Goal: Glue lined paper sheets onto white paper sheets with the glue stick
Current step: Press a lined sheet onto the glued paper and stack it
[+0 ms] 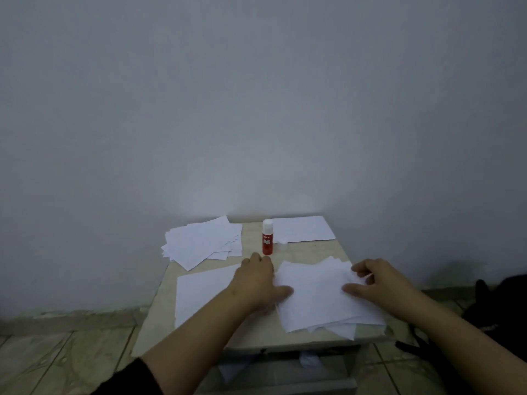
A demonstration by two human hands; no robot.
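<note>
Right hand fingers pinch the top sheet's corner on the near-right stack. Left hand lies flat, fingers together, thumb on the stack's left edge. Glue stick stands upright beyond, between the far-left pile and far sheet. One sheet lies near-left on the table.

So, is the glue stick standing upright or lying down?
Upright: the glue stick stands on its red base, white cap on top.

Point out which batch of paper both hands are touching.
The messy stack at the table's near right corner. The left hand presses its left edge, the right hand pinches its right edge. The other papers lie untouched.
</note>
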